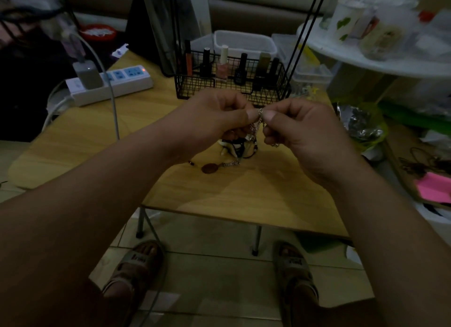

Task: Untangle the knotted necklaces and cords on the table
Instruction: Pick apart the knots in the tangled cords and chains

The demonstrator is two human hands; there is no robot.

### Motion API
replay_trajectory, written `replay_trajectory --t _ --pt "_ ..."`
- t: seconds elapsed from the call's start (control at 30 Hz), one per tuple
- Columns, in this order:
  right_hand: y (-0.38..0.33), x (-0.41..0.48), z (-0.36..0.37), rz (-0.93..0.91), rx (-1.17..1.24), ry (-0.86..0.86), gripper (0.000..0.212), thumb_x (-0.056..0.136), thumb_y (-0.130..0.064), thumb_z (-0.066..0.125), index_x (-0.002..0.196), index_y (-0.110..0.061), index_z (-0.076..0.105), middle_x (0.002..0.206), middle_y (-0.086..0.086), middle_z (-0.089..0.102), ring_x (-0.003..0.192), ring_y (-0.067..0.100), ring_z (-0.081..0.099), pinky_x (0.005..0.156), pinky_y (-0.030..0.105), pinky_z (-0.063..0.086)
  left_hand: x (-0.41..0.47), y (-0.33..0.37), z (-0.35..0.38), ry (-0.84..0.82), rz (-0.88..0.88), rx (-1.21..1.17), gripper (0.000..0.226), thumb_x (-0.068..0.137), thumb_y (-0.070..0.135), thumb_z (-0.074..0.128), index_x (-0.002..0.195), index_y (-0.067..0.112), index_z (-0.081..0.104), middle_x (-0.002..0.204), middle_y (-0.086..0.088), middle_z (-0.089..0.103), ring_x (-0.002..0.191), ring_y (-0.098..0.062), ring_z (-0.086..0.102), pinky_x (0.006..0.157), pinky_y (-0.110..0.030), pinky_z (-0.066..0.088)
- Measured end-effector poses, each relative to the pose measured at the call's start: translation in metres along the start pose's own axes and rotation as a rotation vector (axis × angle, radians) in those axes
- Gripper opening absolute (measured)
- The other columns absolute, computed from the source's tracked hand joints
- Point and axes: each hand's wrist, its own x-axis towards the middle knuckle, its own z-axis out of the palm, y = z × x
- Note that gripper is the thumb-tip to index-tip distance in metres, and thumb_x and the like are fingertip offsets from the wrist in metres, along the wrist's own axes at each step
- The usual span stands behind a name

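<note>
We log: wooden tabletop (244, 192), wire basket (195, 88), power strip (122, 81), tiled floor (210, 278); left hand (210, 117) and right hand (301, 131) both pinch silver chain (260, 112).

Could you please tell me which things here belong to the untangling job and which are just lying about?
Job: chain, pinched by left hand and right hand; tangle and pendant on the table.
Lying about: power strip; basket of polish bottles; tubs; pink paper.
</note>
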Motion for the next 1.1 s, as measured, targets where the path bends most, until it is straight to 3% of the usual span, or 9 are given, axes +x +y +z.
replay_trajectory --t 0.13,0.3,0.4,0.47,0.63,0.73,0.87,1.0,1.1 --pt "0.000 -0.001 -0.002 0.030 -0.010 -0.048 0.012 0.102 -0.014 0.062 0.096 -0.013 0.072 0.076 0.000 0.070 0.073 0.013 0.067 0.075 0.030 0.058 -0.002 0.000 -0.004 -0.006 -0.010 -0.035 0.010 0.103 0.018 0.061 0.102 0.011 0.069 0.096 -0.003 0.078 0.093 -0.015 0.074 0.091 -0.037 0.060" --pt "-0.001 -0.001 0.002 0.053 0.033 -0.077 0.017 0.105 -0.014 0.055 0.097 -0.011 0.069 0.085 0.011 0.072 0.076 0.014 0.065 0.075 0.030 0.056 -0.005 0.000 -0.003 -0.050 -0.068 -0.234 0.007 0.105 0.009 0.054 0.101 0.009 0.060 0.105 -0.016 0.077 0.107 -0.031 0.075 0.103 -0.050 0.056" --pt "-0.003 -0.001 0.004 0.062 0.089 -0.070 0.020 0.106 -0.013 0.053 0.097 -0.008 0.069 0.080 0.007 0.068 0.075 0.015 0.063 0.073 0.031 0.053 -0.006 0.002 0.001 -0.065 -0.105 -0.388 0.015 0.105 0.006 0.047 0.093 0.010 0.055 0.087 -0.016 0.068 0.090 -0.036 0.073 0.089 -0.043 0.061" --pt "-0.004 0.000 0.004 0.066 0.123 -0.033 0.024 0.105 -0.013 0.051 0.091 -0.011 0.070 0.081 0.006 0.066 0.074 0.016 0.062 0.074 0.034 0.052 -0.007 0.002 0.003 -0.061 -0.141 -0.401 0.017 0.105 0.008 0.044 0.090 0.011 0.052 0.074 -0.006 0.057 0.067 -0.025 0.060 0.072 -0.039 0.059" --pt "-0.009 0.001 -0.002 0.111 0.192 0.056 0.026 0.085 -0.025 0.057 0.068 -0.024 0.076 0.081 0.009 0.064 0.073 0.021 0.059 0.076 0.043 0.049 -0.007 0.001 -0.002 -0.069 -0.154 -0.286 0.026 0.104 0.015 0.043 0.078 0.016 0.045 0.066 0.000 0.040 0.054 -0.014 0.029 0.047 -0.027 0.028" --pt "-0.011 -0.001 -0.001 0.147 0.206 0.058 0.027 0.080 -0.028 0.056 0.061 -0.029 0.076 0.079 0.006 0.065 0.076 0.021 0.060 0.079 0.042 0.050 -0.008 0.002 -0.003 -0.069 -0.143 -0.250 0.028 0.105 0.016 0.041 0.077 0.017 0.042 0.067 -0.001 0.035 0.055 -0.014 0.027 0.048 -0.029 0.024" --pt "-0.011 -0.001 -0.001 0.167 0.327 0.125 0.038 0.096 -0.018 0.049 0.062 -0.021 0.066 0.080 0.003 0.065 0.081 0.021 0.061 0.080 0.040 0.049 -0.008 -0.002 -0.003 -0.076 -0.140 -0.262 0.022 0.107 0.022 0.045 0.085 0.017 0.047 0.068 0.001 0.038 0.057 -0.015 0.029 0.051 -0.030 0.030" --pt "-0.012 0.004 -0.008 0.221 0.594 0.161 0.034 0.104 -0.023 0.047 0.071 -0.018 0.049 0.070 0.000 0.060 0.076 0.017 0.066 0.078 0.036 0.055 -0.009 -0.003 -0.005 -0.110 -0.131 -0.162 0.030 0.104 0.032 0.058 0.111 0.003 0.061 0.064 0.005 0.040 0.055 -0.011 0.030 0.050 -0.028 0.025" --pt "-0.012 0.003 -0.011 0.261 0.713 0.166 0.036 0.106 -0.031 0.051 0.071 -0.021 0.048 0.065 -0.002 0.051 0.067 0.015 0.062 0.069 0.033 0.057 -0.012 -0.002 -0.004 -0.149 -0.100 -0.027 0.022 0.101 0.034 0.062 0.102 0.016 0.074 0.061 0.009 0.046 0.055 -0.008 0.035 0.052 -0.027 0.029"
